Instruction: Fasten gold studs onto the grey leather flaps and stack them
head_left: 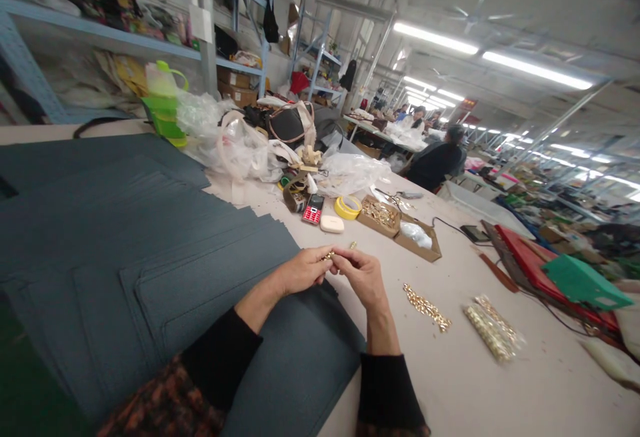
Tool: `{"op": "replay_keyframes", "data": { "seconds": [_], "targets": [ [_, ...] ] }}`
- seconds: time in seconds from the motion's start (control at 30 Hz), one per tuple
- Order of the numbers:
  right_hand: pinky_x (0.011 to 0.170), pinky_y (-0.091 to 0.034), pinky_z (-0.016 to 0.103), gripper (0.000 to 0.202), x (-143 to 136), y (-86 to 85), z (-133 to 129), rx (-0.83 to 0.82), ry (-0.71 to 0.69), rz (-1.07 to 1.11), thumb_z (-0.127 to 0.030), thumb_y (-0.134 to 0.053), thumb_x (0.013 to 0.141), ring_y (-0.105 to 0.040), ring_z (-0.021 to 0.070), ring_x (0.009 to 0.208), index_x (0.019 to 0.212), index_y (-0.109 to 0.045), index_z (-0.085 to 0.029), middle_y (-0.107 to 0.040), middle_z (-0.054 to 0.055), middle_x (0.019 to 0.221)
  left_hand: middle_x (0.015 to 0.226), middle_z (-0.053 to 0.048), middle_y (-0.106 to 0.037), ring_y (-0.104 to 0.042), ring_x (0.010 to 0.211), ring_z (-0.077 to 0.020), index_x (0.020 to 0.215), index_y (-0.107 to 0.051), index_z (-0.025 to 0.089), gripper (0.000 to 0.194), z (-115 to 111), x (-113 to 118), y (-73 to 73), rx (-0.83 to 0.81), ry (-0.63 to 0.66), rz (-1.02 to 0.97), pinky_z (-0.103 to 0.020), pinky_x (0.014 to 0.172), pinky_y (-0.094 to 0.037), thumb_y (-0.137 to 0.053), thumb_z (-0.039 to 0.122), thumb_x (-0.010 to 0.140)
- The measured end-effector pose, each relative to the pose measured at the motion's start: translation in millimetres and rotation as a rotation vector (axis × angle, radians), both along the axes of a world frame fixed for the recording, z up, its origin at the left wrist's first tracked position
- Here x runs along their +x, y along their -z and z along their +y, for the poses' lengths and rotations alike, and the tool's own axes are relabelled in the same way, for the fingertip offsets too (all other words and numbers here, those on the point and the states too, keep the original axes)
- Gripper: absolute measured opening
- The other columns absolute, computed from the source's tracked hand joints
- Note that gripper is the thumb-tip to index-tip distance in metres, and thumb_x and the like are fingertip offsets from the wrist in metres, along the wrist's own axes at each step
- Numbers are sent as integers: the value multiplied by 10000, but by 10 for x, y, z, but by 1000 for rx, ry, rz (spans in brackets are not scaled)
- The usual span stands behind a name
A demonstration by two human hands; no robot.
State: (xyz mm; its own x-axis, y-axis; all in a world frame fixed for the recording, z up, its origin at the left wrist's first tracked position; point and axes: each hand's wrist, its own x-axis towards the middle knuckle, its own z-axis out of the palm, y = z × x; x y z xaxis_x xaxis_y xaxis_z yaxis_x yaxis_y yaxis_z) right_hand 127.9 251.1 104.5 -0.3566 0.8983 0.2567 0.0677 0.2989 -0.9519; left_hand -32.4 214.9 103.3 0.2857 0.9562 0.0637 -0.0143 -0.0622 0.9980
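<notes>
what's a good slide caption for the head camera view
Bare left hand and right hand hold small shiny gold pieces between them, near stacked dark blue-grey flat sheets on a pale worktable.

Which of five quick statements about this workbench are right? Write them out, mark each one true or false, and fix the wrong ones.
1. The left hand and right hand meet at small gold pieces. True.
2. The loose gold pile lies on the dark sheets. False: it lies on the table, right of the hands.
3. The yellow tape roll sits beside a cardboard box of metal pieces. True.
4. The red and black phone is in the right hand. False: it lies on the table next to a cream case.
5. The dark sheets overlap one another. True.
</notes>
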Motion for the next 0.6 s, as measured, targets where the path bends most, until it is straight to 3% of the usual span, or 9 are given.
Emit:
{"op": "replay_keyframes", "data": {
  "seconds": [0.37,0.6],
  "targets": [
    [564,-493,271,172,-32,11,-17,-24,-5,12,-286,-695,735,-600,144,555,847,-772,-179,-665,2,588,798,-2,-600,-481,553,-92,1055,-645,179,263,-21,-6,7,110,-9,149,-208,540,-399,-454,267,896],
    [588,-504,268,149,-149,75,-58,84,166,-88,-207,-610,700,-608,151,579,803,-713,-178,-662,-4,627,636,31,-565,-483,547,-124,1098,-661,175,314,-47,13,-34,128,-80,211,-228,566,-403,-488,297,866]
  ]
}}
